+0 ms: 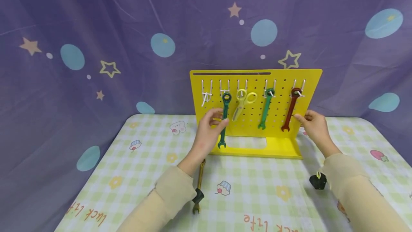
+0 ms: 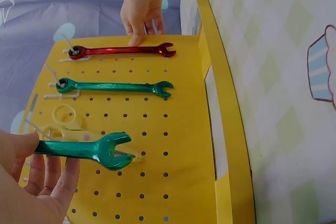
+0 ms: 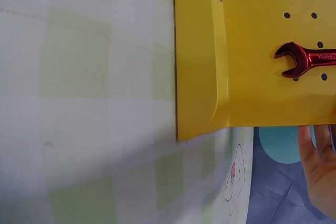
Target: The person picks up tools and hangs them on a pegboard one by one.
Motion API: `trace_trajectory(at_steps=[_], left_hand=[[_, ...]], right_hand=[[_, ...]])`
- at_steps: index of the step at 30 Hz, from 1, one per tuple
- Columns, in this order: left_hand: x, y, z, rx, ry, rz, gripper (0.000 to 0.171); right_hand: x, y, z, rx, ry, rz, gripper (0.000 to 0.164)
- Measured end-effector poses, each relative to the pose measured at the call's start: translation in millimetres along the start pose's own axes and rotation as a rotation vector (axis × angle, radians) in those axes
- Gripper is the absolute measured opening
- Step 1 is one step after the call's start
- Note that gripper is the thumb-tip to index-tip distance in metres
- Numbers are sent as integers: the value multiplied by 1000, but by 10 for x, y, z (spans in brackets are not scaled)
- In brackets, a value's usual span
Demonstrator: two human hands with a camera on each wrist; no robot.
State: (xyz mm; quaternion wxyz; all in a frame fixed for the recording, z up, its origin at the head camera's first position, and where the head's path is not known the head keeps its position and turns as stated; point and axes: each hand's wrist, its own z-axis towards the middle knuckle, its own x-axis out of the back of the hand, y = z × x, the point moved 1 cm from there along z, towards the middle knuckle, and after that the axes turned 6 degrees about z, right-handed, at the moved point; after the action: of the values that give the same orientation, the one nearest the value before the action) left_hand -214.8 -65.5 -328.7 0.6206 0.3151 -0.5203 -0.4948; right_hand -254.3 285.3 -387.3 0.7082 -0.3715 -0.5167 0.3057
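Observation:
My left hand (image 1: 207, 131) pinches a dark green wrench (image 1: 225, 121) between thumb and fingers, its open end pointing down. The ring end is in front of the second hook from the left; whether the hook passes through it I cannot tell. My right hand (image 1: 315, 126) grips the right edge of the yellow pegboard (image 1: 248, 128), thumb in front and fingers behind. From the board's hooks hang yellow scissors (image 1: 240, 105), a lighter green wrench (image 1: 265, 110) and a red wrench (image 1: 290, 112). The leftmost hook (image 1: 206, 96) bears nothing.
A gold wrench (image 1: 200, 176) lies on the checked tablecloth (image 1: 251, 203) below the left wrist, partly covered by a dark piece by the sleeve. Another dark piece (image 1: 318, 181) shows beside the right sleeve. A purple curtain (image 1: 206, 10) stands behind the board.

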Motion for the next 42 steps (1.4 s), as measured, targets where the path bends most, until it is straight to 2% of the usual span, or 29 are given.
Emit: trace_trajectory(at_steps=[10, 16, 25, 31, 42], left_hand=[[-17, -88, 144, 20, 46, 66, 32], [-22, -115, 254, 17, 74, 49, 31], [-36, -161, 380, 43, 83, 42, 30], [-65, -215, 442, 32, 82, 83, 31], [-115, -243, 500, 28, 124, 80, 31]], right_hand=[[3, -13, -3, -5, 12, 11, 44], [2, -22, -12, -8, 15, 17, 43], [-14, -20, -13, -7, 24, 18, 42], [-28, -16, -19, -26, 10, 24, 43], [-9, -11, -13, -10, 25, 16, 42]])
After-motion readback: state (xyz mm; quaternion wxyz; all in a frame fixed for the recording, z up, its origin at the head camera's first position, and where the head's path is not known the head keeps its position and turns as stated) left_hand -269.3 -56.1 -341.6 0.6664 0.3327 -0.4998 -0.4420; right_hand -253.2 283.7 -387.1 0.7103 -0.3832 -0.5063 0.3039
